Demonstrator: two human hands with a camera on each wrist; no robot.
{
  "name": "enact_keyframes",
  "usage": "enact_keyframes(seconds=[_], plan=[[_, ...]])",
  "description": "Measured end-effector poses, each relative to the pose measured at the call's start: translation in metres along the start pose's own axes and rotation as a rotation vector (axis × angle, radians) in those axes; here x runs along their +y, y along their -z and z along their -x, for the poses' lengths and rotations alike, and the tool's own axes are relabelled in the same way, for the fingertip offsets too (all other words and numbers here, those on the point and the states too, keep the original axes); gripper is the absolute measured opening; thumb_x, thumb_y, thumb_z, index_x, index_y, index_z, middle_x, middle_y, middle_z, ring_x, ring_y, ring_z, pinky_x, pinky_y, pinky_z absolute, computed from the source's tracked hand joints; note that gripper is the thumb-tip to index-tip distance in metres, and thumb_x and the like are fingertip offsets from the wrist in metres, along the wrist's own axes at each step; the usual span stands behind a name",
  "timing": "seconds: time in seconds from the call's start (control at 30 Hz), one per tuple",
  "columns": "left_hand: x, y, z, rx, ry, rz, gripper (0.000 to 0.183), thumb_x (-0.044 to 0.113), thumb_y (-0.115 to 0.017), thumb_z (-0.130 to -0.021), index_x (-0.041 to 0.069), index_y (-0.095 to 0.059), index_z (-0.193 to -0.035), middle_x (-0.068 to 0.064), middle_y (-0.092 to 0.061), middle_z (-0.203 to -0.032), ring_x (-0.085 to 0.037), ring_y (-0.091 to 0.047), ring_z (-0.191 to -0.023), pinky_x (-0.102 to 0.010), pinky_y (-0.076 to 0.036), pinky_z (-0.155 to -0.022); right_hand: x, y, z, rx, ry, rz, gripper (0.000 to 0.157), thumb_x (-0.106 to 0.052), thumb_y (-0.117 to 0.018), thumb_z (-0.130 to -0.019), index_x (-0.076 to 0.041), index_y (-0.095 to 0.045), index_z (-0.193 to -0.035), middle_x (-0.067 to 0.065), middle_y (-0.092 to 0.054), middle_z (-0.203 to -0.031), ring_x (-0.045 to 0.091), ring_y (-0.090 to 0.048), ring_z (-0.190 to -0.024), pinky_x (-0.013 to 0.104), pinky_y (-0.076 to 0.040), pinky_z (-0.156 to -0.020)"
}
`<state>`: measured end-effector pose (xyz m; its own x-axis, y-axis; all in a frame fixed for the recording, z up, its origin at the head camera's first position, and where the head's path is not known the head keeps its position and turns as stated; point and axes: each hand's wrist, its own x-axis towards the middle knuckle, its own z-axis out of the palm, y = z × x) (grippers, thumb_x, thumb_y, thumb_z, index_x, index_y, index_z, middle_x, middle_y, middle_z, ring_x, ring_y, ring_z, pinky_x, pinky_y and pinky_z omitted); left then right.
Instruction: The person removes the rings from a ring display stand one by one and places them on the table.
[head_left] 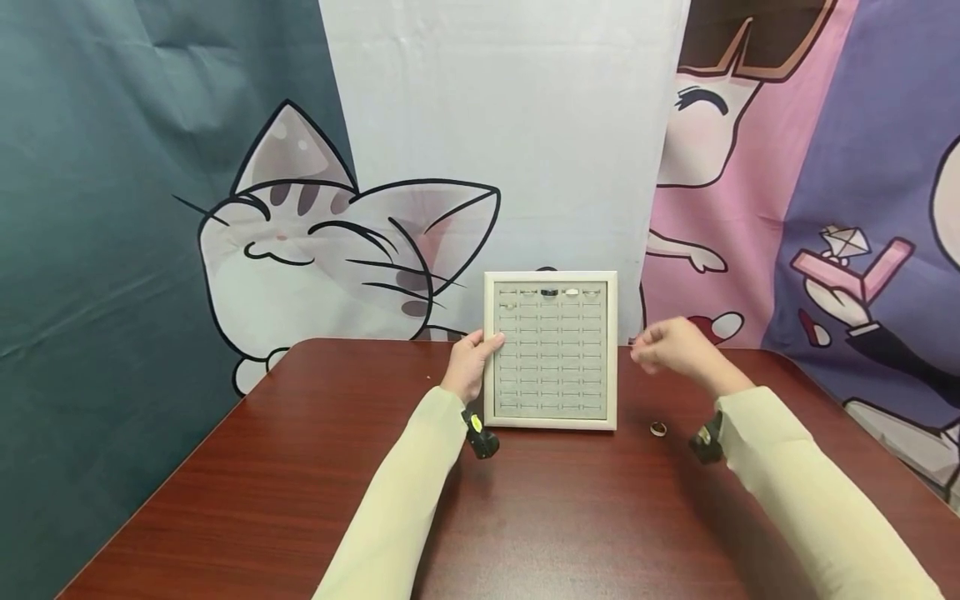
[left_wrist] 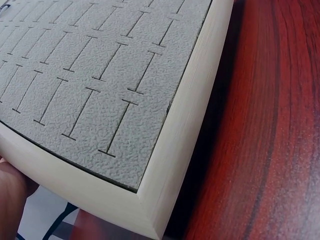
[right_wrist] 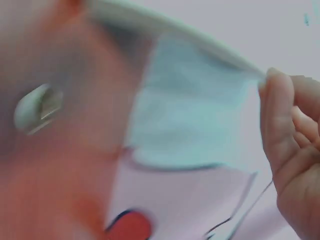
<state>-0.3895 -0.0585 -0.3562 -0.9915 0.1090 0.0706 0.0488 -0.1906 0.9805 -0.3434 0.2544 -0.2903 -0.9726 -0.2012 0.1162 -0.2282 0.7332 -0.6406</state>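
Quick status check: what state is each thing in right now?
Ring board: held up, slotted face showing
Seated rings: in the top row and the second row's left end
Lower slots: empty
Loose ring: on the table, apart from the board
Left hand: grips the frame's left edge
Right hand: raised off the table; grasp unclear

We see a cream-framed ring display board (head_left: pixel 551 367) standing upright, gripped at nine o'clock by the left hand (head_left: pixel 468 362). Its grey slotted pad carries five rings (head_left: pixel 550 292) across twelve o'clock, the middle one dark, and a sixth ring (head_left: pixel 510 307) between ten and eleven. A loose silvery ring (head_left: pixel 658 431) lies near its four o'clock corner.
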Motion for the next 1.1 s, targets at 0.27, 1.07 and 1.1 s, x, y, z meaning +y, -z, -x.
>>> enact_keyframes(seconds=[0.27, 1.07, 1.1], plan=[[-0.003, 0.001, -0.002, 0.032, -0.032, -0.01, 0.028, 0.023, -0.062, -0.09, 0.008, -0.062, -0.114, -0.007, -0.069, -0.095, -0.014, -0.066, -0.079, -0.031, -0.055, -0.072, -0.076, -0.017, -0.038, 0.283, 0.155, 0.052, 0.017, -0.016, -0.065, -0.085, 0.0, -0.068, -0.091, 0.011, -0.07, -0.077, 0.013, -0.063, -0.062, 0.027, -0.049, -0.062], [-0.007, -0.001, -0.002, 0.002, -0.041, -0.018, 0.033, 0.023, -0.063, -0.089, 0.008, -0.06, -0.119, -0.012, -0.067, -0.103, -0.016, -0.066, -0.084, -0.034, -0.056, -0.076, -0.115, -0.071, -0.079, 0.427, 0.376, 0.254, 0.013, -0.004, -0.059, -0.087, 0.005, -0.067, -0.09, 0.018, -0.069, -0.088, 0.027, -0.065, -0.076, 0.037, -0.054, -0.069], [-0.007, -0.001, -0.002, 0.002, -0.043, -0.022, 0.033, 0.023, -0.062, -0.089, 0.008, -0.06, -0.119, -0.012, -0.067, -0.103, -0.016, -0.066, -0.084, -0.034, -0.056, -0.076, -0.116, -0.072, -0.08, 0.423, 0.375, 0.258, 0.012, -0.004, -0.06, -0.087, 0.005, -0.067, -0.09, 0.018, -0.069, -0.088, 0.027, -0.065, -0.076, 0.037, -0.054, -0.069]])
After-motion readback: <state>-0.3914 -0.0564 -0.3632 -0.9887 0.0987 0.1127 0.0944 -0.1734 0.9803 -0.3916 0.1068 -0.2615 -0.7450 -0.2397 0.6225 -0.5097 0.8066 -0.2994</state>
